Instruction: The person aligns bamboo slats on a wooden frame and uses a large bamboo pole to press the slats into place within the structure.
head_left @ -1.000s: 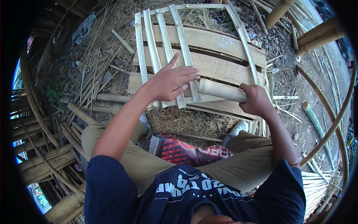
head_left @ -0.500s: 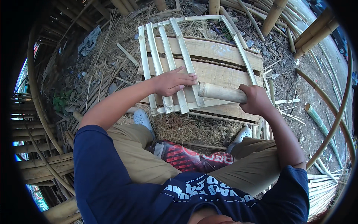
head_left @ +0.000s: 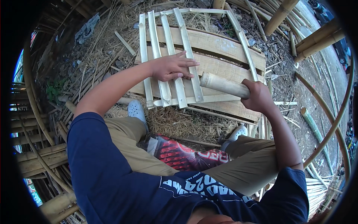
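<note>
My left hand (head_left: 174,68) lies across the pale split-bamboo slats (head_left: 166,41) of a flat frame, its fingers spread and the fingertips over the rightmost slat (head_left: 185,43). In my right hand (head_left: 258,96) is a short, thick bamboo tube (head_left: 223,85), gripped at its right end. The tube's free end points left, near that rightmost slat; whether they touch I cannot tell. Several slats stand side by side on the frame's left half, crossing its near rail (head_left: 216,98) and far rail. The frame's right rail (head_left: 244,44) runs past my right hand. Beneath lies a wooden plank platform (head_left: 220,71).
Straw and shavings (head_left: 179,121) cover the ground around my shoes. Upright bamboo posts (head_left: 280,18) stand at the far right, with curved poles (head_left: 326,100) nearer. A bamboo rack (head_left: 37,147) is on the left. A red and black printed cloth or sack (head_left: 186,153) lies between my legs.
My left hand's fingers have spread further apart. The bamboo tube has tilted slightly, still in my right hand. The whole view has shifted a little.
</note>
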